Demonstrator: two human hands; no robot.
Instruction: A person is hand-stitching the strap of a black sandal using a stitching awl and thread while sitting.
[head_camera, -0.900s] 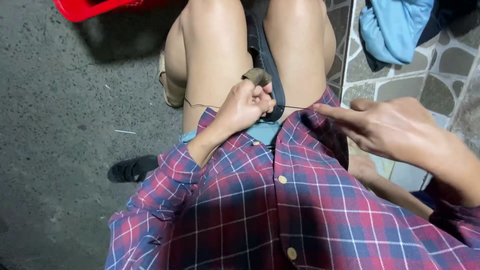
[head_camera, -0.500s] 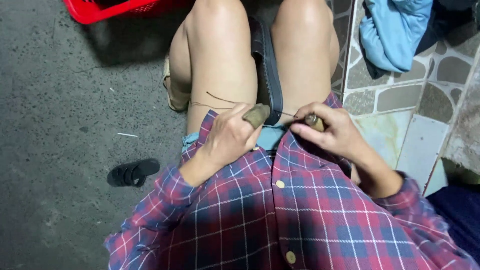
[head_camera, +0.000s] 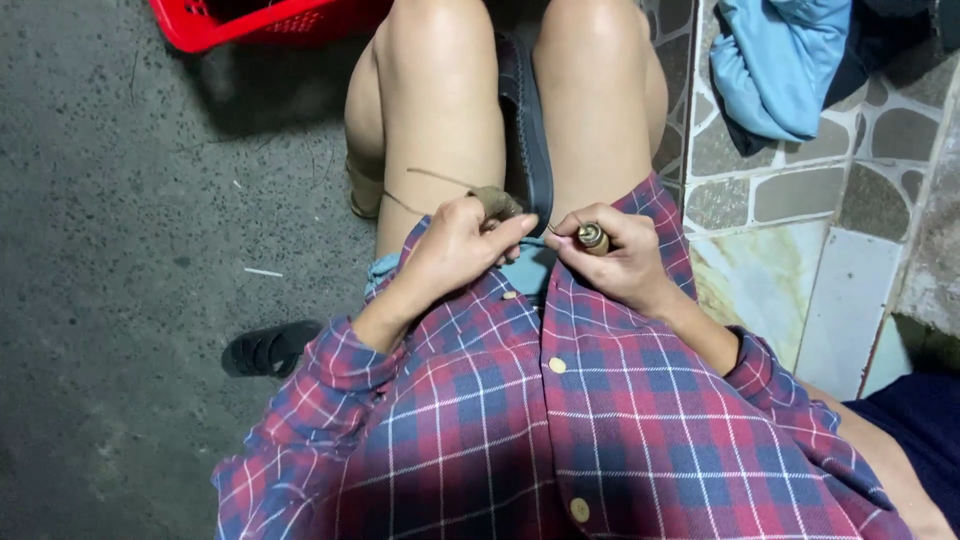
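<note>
My left hand (head_camera: 455, 250) pinches a small brown, tan-coloured piece (head_camera: 496, 201) over my lap, just above the hem of my red and blue plaid shirt (head_camera: 560, 420). A thin dark thread (head_camera: 430, 178) runs from that piece leftward across my left thigh. My right hand (head_camera: 620, 265) is closed around a small tool with a round metal end (head_camera: 592, 236), its thumb and forefinger almost touching the left hand's fingertips. A short length of thread spans the gap between the two hands. Whether the tool's tip touches the brown piece I cannot tell.
A red plastic basket (head_camera: 270, 20) stands at the top left on the grey concrete floor (head_camera: 120, 250). A black sandal (head_camera: 268, 348) lies by my left side, and a dark one (head_camera: 525, 130) shows between my knees. Blue cloth (head_camera: 770, 70) rests on the stone-patterned tiles (head_camera: 800, 200) at right.
My right hand has come in from the right, taken up the metal-tipped tool and closed up to the left hand. The left hand keeps its hold on the brown piece.
</note>
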